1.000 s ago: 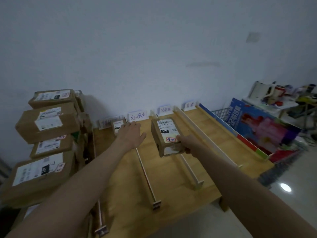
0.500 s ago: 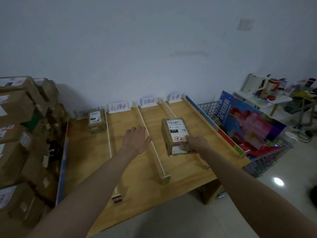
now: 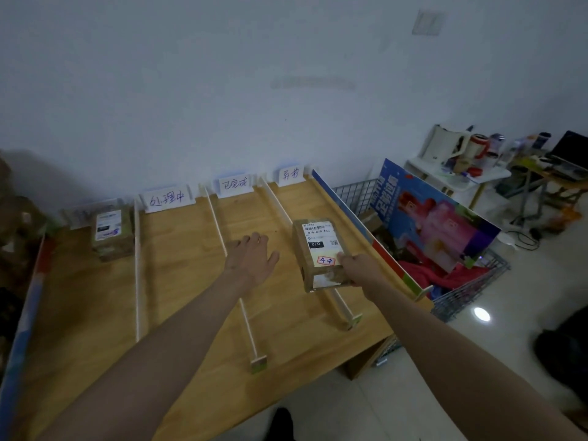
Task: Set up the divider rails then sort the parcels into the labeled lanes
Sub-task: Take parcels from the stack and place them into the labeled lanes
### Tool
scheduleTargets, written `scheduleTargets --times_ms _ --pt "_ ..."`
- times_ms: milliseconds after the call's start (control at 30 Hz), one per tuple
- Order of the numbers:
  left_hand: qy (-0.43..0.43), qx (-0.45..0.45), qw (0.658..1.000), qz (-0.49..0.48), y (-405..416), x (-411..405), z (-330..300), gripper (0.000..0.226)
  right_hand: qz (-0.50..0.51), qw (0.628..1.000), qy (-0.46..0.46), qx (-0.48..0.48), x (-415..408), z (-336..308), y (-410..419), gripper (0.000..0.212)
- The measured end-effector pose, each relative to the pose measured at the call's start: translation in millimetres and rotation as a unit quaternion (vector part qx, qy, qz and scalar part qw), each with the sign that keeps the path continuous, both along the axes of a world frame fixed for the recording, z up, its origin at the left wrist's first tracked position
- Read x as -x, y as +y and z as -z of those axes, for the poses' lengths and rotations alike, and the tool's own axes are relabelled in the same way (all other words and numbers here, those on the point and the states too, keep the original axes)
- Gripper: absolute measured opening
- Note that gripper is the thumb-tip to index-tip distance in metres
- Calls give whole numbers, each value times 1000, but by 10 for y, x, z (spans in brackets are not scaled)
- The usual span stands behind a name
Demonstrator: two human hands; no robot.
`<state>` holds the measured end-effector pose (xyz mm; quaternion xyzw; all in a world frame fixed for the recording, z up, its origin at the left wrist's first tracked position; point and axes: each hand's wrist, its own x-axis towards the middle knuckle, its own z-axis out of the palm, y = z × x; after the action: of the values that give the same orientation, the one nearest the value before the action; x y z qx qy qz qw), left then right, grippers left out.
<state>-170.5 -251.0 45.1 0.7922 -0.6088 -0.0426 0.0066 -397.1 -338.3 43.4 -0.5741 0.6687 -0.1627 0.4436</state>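
Both arms stretched forward over the wooden table (image 3: 95, 300). Left hand (image 3: 253, 261) palm down, fingers relaxed and spread, hovering at the middle divider rail (image 3: 234, 259), holding nothing. Right hand (image 3: 358, 268) clamped on the near end of a labelled parcel (image 3: 319, 253), held over the rightmost rail at 2 o'clock. Since half a second ago, parcel carried slightly further right; another parcel (image 3: 111, 232) unmoved at 10 o'clock, leftmost lane.

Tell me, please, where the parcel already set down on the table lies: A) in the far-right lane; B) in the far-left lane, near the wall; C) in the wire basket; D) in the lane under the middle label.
B: the set-down parcel rests left of the leftmost divider rail, close to the wall.
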Motion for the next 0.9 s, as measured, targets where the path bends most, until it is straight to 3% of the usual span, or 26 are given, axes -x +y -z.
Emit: scheduleTargets --times_ms 267,900 --pt "49 -6 999 -22 -975 -47 297 56 -16 1000 21 11 -30 125 -975 33" --pt "91 -55 985 -133 -2227 -477 767 56 -111 993 33 -5 -610 935 -2874 45"
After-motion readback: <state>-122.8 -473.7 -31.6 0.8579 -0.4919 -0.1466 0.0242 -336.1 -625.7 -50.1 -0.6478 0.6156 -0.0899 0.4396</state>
